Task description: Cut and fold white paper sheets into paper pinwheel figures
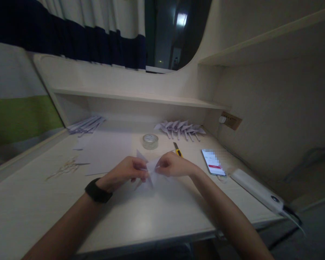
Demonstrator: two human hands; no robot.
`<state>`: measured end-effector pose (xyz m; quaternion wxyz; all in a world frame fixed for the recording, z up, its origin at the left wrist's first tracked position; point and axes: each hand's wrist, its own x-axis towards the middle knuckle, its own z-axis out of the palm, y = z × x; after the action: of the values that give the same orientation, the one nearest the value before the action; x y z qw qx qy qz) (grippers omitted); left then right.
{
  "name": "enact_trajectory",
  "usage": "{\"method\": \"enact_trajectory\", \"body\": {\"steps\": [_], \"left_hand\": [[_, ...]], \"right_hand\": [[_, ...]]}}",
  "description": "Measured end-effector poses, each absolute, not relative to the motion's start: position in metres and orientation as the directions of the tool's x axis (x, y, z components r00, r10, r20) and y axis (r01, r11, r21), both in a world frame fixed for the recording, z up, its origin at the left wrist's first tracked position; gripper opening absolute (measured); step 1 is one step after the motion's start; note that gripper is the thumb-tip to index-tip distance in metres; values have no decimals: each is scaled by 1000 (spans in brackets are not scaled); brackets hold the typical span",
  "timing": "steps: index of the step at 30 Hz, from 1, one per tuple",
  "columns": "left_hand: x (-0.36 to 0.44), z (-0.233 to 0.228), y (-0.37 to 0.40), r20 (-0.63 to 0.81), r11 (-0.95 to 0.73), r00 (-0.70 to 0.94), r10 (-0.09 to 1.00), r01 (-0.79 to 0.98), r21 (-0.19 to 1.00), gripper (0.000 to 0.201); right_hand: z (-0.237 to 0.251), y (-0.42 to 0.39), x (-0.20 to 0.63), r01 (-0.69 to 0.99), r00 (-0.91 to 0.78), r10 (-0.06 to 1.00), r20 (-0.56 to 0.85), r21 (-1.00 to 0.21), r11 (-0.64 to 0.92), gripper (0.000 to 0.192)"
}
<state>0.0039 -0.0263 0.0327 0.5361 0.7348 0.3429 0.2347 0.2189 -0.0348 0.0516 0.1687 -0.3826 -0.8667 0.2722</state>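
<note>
A white paper pinwheel [152,165] with pointed blades is held between my two hands, low over the desk. My left hand [134,169], with a dark band on its wrist, pinches it from the left. From the right, the fingers of my right hand [171,164] are closed on its upper side. My fingertips cover the pinwheel's middle, so how the folds meet there is hidden. Just behind the hands stands a roll of clear tape [150,141]. A yellow utility knife [178,149] lies right beside my right hand, its lower end covered by it.
Several finished paper pinwheels [180,128] on sticks lie at the back right. Rolled paper sticks [86,125], white sheets [108,148] and a small heap of thin strings [66,168] are at the left. A phone [213,162] and a white power strip [256,191] lie at the right.
</note>
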Motion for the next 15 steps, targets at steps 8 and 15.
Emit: {"method": "enact_trajectory", "body": {"steps": [8, 15], "left_hand": [[2, 35, -27, -4, -177, 680, 733, 197, 964, 15], [1, 38, -29, -13, -149, 668, 744, 185, 971, 15]], "right_hand": [[46, -32, 224, 470, -677, 734, 54, -736, 488, 14], [46, -32, 227, 436, -666, 744, 52, -782, 445, 15]]}}
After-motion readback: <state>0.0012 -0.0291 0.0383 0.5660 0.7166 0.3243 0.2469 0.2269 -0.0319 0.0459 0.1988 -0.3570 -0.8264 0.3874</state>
